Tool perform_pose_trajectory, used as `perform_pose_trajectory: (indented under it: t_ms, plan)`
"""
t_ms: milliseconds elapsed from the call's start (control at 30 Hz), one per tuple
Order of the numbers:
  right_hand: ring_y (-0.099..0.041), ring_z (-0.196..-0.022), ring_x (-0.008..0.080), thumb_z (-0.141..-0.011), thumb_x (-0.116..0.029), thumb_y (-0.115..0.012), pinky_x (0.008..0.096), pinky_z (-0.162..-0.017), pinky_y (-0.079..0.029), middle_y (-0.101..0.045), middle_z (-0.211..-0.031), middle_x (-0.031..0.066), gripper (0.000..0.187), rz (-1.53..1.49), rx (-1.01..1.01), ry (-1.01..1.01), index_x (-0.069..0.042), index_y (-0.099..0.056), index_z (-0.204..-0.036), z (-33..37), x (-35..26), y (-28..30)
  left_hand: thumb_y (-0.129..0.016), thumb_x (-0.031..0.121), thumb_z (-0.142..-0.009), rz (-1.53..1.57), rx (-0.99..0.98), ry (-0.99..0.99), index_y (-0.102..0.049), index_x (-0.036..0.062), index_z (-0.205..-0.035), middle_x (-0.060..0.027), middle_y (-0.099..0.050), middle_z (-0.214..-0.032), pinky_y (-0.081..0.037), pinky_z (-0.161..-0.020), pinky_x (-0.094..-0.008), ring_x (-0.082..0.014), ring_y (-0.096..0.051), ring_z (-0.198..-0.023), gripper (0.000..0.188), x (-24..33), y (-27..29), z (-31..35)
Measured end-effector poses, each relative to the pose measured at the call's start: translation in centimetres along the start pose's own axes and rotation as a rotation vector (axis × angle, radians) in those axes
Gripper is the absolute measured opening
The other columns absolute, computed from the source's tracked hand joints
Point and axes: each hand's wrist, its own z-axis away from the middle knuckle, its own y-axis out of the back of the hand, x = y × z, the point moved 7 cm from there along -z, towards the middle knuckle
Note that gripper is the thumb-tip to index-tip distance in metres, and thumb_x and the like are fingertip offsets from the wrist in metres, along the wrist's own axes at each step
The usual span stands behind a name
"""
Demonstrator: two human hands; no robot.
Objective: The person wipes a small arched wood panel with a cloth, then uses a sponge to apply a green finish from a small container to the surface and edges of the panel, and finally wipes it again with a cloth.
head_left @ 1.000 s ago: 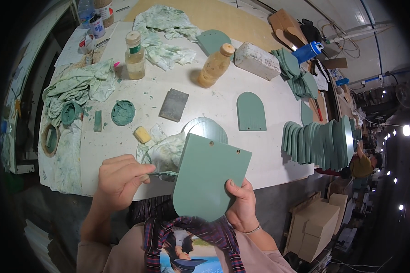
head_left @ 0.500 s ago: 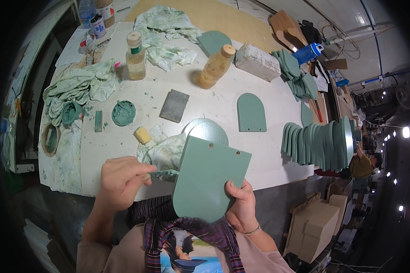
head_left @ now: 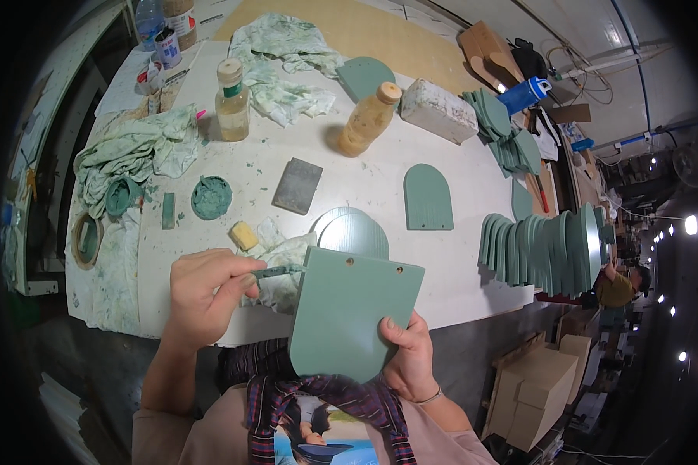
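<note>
At the near side of the desk [head_left: 454, 267], panel [head_left: 353, 318] held up before the torso, two-hole edge toward the desk. Right hand [head_left: 411, 358]: grip closed on panel's right side, thumb on face. Left hand [head_left: 208, 296]: grip pinching thin strip [head_left: 278, 271], tip at panel's left edge, contact unclear. Rag [head_left: 285, 254], sponge [head_left: 243, 235] just beyond.

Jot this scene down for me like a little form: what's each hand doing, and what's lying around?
Right hand: holds a green panel, thumb on its face
Left hand: pinches a thin, green-smeared tool, tip at the panel's left edge
Panel shape: one end rounded, two small holes near the straight end
White table, near: crumpled cloth, yellow sponge
Table, farther: grey block, round tub of green paste
Table, right: row of green panels
</note>
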Motion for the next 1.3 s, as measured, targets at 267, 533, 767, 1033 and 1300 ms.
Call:
perform_pose_trajectory:
  t_ms: [267, 533, 767, 1033, 1300]
  plan:
    - [-0.065, -0.101, 0.0234, -0.086, -0.009, -0.072, 0.0362, -0.092, -0.052, -0.066, -0.114, 0.0143, 0.041, 0.038, 0.014, -0.006, 0.006, -0.057, -0.122, -0.3, 0.3, 0.1, -0.059, -0.005, -0.086, 0.047, 0.069, 0.15, -0.067, -0.0056, -0.091, -0.0078, -0.064, -0.064, -0.044, -0.053, -0.026, -0.0134, -0.06, -0.055, 0.01, -2.2, 0.3, 0.1]
    - [-0.063, -0.102, 0.022, -0.083, 0.003, -0.063, 0.0345, -0.094, -0.048, -0.065, -0.113, 0.0121, 0.038, 0.051, 0.184, 0.148, 0.005, -0.057, -0.121, -1.0, -2.3, 3.6, -0.062, 0.005, -0.091, -0.331, 0.385, 0.396, -0.066, -0.0019, -0.09, -0.0061, -0.063, -0.076, -0.043, -0.061, -0.0283, -0.0142, -0.056, -0.065, 0.008, -17.0, 6.6, 4.4]
    - [-0.064, -0.1, 0.0237, -0.086, -0.006, -0.067, 0.0351, -0.092, -0.05, -0.066, -0.113, 0.013, 0.038, 0.051, 0.222, 0.218, 0.006, -0.059, -0.12, -1.8, -2.4, 6.3, -0.069, 0.007, -0.084, -0.627, 0.36, 0.493, -0.066, -0.001, -0.095, -0.0113, -0.064, -0.089, -0.046, -0.072, -0.0335, -0.0245, -0.06, -0.08, 0.014, -21.6, 5.7, 5.4]
    - [-0.065, -0.098, 0.0224, -0.084, -0.008, -0.071, 0.0338, -0.091, -0.05, -0.067, -0.111, 0.0123, 0.038, 0.085, 0.208, 0.167, 0.005, -0.06, -0.118, -1.6, -1.4, 5.8, -0.076, 0.013, -0.071, -0.55, -0.142, -0.002, -0.068, 0.0091, -0.101, -0.0089, -0.064, -0.108, -0.048, -0.086, -0.0381, -0.0313, -0.058, -0.103, 0.032, -7.7, -7.4, 3.8]
    - [-0.065, -0.098, 0.0215, -0.085, -0.009, -0.071, 0.033, -0.089, -0.051, -0.067, -0.111, 0.0126, 0.038, 0.079, 0.175, 0.149, 0.005, -0.06, -0.119, -0.6, -1.3, 5.3, -0.059, -0.005, -0.063, -0.165, 0.043, 0.072, -0.069, 0.0076, -0.089, -0.0114, -0.064, -0.093, -0.053, -0.07, -0.0356, -0.0295, -0.064, -0.079, 0.03, -6.2, -5.4, 3.2]
